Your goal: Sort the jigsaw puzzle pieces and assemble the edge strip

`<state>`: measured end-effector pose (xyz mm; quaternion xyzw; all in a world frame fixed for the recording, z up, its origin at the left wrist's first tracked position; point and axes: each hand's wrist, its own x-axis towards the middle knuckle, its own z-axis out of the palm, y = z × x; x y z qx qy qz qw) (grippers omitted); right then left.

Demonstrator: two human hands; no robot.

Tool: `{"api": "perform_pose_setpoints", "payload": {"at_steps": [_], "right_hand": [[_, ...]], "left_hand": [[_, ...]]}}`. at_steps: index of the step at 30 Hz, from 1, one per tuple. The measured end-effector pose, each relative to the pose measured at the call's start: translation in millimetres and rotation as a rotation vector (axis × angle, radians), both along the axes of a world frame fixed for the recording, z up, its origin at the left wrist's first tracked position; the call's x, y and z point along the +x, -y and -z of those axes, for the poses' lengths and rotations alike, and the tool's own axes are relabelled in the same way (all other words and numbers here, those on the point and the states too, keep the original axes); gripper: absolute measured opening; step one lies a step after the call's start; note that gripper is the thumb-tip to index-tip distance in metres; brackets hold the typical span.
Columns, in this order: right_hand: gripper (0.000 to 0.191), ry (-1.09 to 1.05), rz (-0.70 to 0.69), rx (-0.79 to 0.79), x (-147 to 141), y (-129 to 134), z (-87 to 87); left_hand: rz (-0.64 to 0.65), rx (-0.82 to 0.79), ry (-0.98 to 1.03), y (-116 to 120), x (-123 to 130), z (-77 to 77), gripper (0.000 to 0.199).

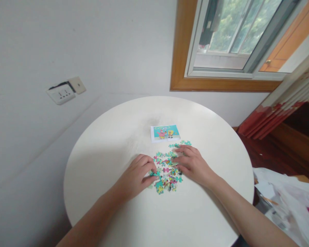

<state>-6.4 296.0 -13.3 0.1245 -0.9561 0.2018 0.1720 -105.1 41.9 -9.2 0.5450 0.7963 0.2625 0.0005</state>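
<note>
Head view: left hand [137, 175] and right hand [193, 164] partly hide puzzle pieces [166, 170].

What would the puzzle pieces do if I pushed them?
The pieces would probably slide and spread out, since they lie loose on a table that looks smooth. Each one is likely very light, being so small. They probably wouldn't roll, because they look flat, though their knobby edges might snag each other.

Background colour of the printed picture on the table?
Turquoise, on the printed picture; shows best in the head view.
</note>
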Motion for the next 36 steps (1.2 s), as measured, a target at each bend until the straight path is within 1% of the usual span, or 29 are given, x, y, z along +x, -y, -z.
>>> {"api": "perform_pose_setpoints", "payload": {"at_steps": [5, 10, 12, 15, 20, 23, 26, 30, 36], "right_hand": [[0.016, -0.048, -0.043, -0.06, -3.8, 0.5, 2.3], [0.005, -0.126, -0.06, -0.102, -4.1, 0.8, 2.5], [0.002, -0.172, -0.031, -0.107, -3.0, -3.2, 1.5], [0.005, -0.229, 0.038, -0.087, -0.6, -16.2, -1.0], [0.007, -0.265, 0.204, 0.041, 2.2, -41.2, -5.2], [0.004, -0.236, 0.315, 0.132, 2.9, -45.9, -6.7], [0.007, -0.195, 0.39, 0.192, 3.0, -43.6, -6.8], [0.01, -0.149, 0.417, 0.191, 2.2, -40.0, -4.6], [0.013, -0.109, 0.39, 0.184, 1.7, -39.3, -0.9]], "left_hand": [[0.003, -0.006, -0.003, 0.6, -0.3, -0.2, 0.01], [-0.007, -0.019, 0.0, 1.0, 0.0, -0.9, 0.011], [-0.008, -0.017, -0.001, 1.1, 0.1, -0.8, 0.011], [-0.003, -0.01, 0.0, 1.0, -0.3, -0.2, 0.01], [0.001, -0.006, 0.006, 1.1, -0.6, 0.1, 0.01], [0.0, -0.005, 0.008, 0.7, 0.0, -0.9, 0.01], [-0.004, -0.012, 0.011, 0.5, 0.1, -1.6, 0.01], [-0.004, -0.017, 0.007, 0.8, -0.6, -1.2, 0.01], [-0.001, -0.004, 0.002, 1.1, -1.0, -0.4, 0.009]]}}
